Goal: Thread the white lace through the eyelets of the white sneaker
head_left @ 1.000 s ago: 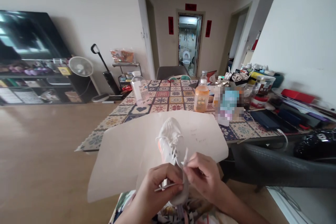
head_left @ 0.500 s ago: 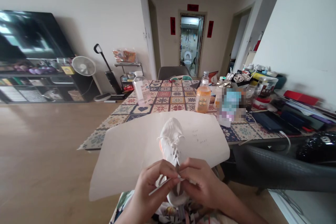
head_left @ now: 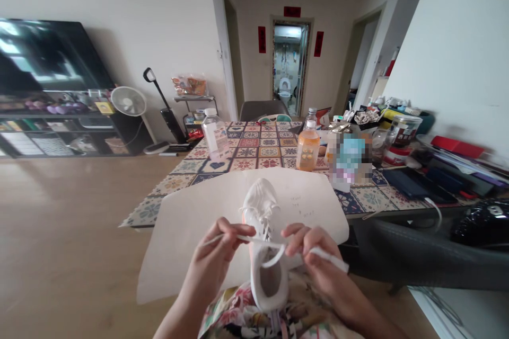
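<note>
Your left hand (head_left: 217,251) and right hand (head_left: 318,251) have moved apart, fingers (head_left: 243,230) pinched tight on the white lace (head_left: 267,242) above the shoe (head_left: 259,197), toe over the paper (head_left: 191,222), front laced, top seemingly not done.

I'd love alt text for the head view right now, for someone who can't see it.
A person's left hand and right hand hold a white lace between them above a white shoe, which is partly over a large white sheet. Beyond, a clear bottle and an orange bottle stand on a patterned tablecloth.
</note>
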The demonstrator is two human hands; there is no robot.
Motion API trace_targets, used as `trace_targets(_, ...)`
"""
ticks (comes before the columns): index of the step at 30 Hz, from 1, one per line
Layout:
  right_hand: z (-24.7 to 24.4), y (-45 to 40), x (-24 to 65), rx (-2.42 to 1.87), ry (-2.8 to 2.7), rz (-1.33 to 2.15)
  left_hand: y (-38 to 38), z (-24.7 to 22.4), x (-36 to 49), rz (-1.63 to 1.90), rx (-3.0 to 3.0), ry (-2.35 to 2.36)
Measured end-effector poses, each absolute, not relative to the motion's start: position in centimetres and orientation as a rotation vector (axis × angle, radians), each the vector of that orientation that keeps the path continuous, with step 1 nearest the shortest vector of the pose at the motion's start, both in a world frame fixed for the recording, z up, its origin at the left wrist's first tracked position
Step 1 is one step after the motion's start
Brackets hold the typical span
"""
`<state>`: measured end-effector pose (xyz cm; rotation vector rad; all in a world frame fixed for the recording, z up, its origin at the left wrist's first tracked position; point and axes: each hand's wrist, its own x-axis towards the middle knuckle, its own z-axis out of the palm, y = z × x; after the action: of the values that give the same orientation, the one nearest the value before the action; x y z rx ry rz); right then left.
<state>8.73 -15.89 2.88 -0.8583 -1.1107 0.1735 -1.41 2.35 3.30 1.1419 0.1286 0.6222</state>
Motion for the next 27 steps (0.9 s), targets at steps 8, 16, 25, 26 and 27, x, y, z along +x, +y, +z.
trace_targets(8, 0.7, -16.5, 14.7, -0.741, -0.937, 0.46, 8.1, 2.9, -2.0, 0.496, 1.009, 0.127)
trace_targets(16, 1.3, -17.3, 15.1, -1.172, -1.378, 0.594, 7.7, 1.9, -2.2, 0.124, 1.881, 0.135)
trace_targets(25, 2.0, -17.1, 12.9, -1.765, -1.561, 0.277, 7.0, 2.5, -2.3, -0.077, 2.195, 0.147)
trace_targets(26, 1.9, -17.2, 13.0, -1.761, -1.508, 0.289, 7.2, 2.5, -2.4, -0.044, 2.176, 0.13)
trace_targets(27, 1.8, -17.3, 13.0, -1.752, -1.464, 0.298, 7.5, 2.6, -2.5, -0.022, 2.164, 0.11)
